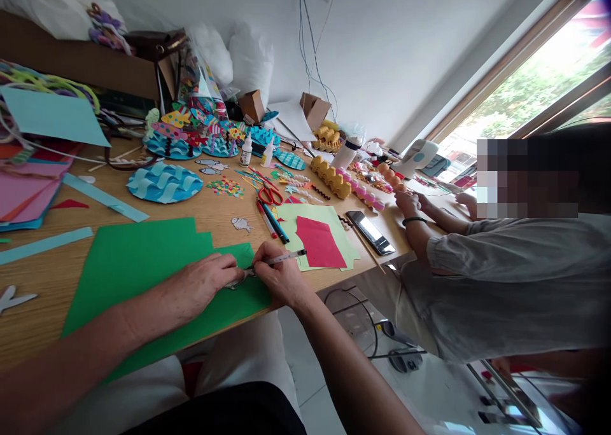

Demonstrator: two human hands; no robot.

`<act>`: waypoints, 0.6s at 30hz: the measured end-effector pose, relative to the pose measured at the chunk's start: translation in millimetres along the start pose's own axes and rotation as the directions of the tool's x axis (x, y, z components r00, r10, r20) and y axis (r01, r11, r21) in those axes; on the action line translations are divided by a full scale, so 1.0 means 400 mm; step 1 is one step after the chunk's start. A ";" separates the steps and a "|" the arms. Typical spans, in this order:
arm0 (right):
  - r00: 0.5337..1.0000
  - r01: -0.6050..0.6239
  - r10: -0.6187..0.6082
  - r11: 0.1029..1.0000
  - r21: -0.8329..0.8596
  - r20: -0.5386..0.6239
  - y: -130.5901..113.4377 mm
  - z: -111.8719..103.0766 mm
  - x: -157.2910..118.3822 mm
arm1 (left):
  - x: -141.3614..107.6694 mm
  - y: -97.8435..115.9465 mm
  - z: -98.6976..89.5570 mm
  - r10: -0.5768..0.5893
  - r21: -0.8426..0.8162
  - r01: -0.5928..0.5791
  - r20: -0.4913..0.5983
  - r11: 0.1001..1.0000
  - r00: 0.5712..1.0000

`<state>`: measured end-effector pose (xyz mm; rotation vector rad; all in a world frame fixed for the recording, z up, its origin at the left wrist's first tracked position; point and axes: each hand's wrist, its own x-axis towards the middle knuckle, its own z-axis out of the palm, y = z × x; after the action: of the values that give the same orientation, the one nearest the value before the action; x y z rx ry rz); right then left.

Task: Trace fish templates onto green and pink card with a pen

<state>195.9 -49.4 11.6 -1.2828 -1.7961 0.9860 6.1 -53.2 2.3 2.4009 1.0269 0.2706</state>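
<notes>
A large green sheet of paper lies at the table's front edge. On it, my left hand rests with its fingers stretched out, the fingertips on a small fish-shaped cutout, mostly hidden under them. My right hand is closed round a pale pen, its point down beside the cutout and its dark end to the right. A loose grey fish cutout lies just beyond the sheet. Red-handled scissors, a red marker and a teal marker lie past my right hand.
Red paper on light green sheets lies to the right, near a phone. Beyond are glue bottles, a blue wavy disc and egg-carton strips. Another person in grey works at the right.
</notes>
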 end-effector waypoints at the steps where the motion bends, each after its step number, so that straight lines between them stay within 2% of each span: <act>1: 1.000 0.005 -0.005 1.000 -0.002 0.000 -0.001 0.000 0.000 | -0.002 0.004 -0.002 -0.015 0.003 0.015 0.013 1.000 1.000; 7: 1.000 0.019 -0.019 1.000 -0.025 0.007 -0.005 0.007 0.001 | -0.006 0.022 -0.005 -0.079 0.044 0.077 0.041 0.996 0.996; 18: 0.997 0.061 -0.059 0.997 -0.053 0.040 0.000 0.018 0.010 | -0.023 0.010 0.028 -0.062 0.061 0.065 -0.041 0.996 0.997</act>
<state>188.4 -46.7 8.8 -1.2432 -1.8913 0.9399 6.2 -66.2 -4.9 2.4222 1.1431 0.2681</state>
